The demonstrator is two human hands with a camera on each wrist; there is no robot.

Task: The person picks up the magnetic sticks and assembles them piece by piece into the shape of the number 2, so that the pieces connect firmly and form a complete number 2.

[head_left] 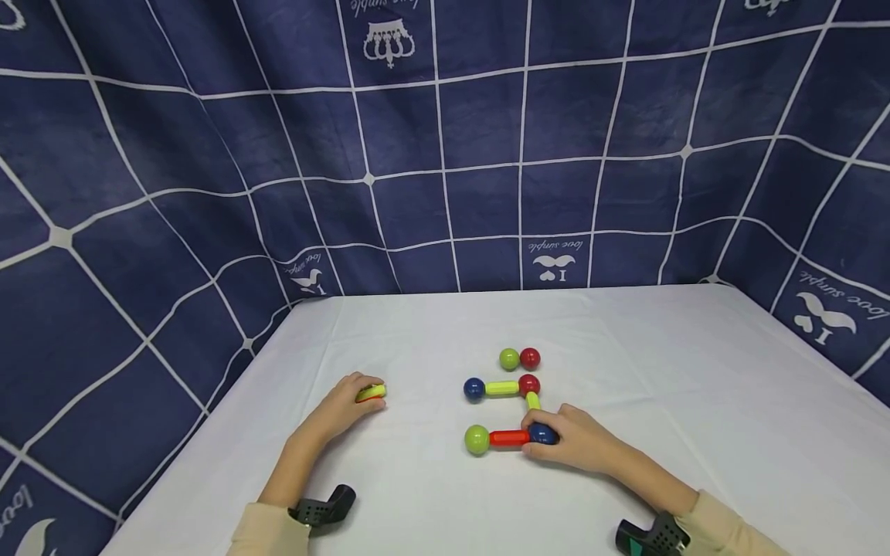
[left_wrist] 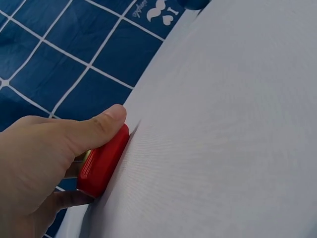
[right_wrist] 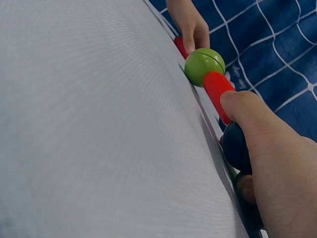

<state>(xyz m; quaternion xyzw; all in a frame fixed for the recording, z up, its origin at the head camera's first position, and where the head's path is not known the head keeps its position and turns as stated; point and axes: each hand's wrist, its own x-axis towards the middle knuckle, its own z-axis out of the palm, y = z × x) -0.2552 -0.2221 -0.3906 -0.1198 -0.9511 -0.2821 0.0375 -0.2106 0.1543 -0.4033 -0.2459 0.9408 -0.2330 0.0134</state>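
My left hand, at the left of the table, grips a yellow rod and a red rod together; in the left wrist view the thumb lies along the red one. My right hand holds a blue ball at a corner of a chain of balls and rods. From that ball another red rod runs left to a green ball. A yellow rod, partly hidden by the fingers, leads up to a red ball. A further yellow rod joins this to another blue ball.
Behind the chain, a loose green ball and red ball sit side by side. White cloth covers the table. A dark blue checked curtain hangs along its back and sides.
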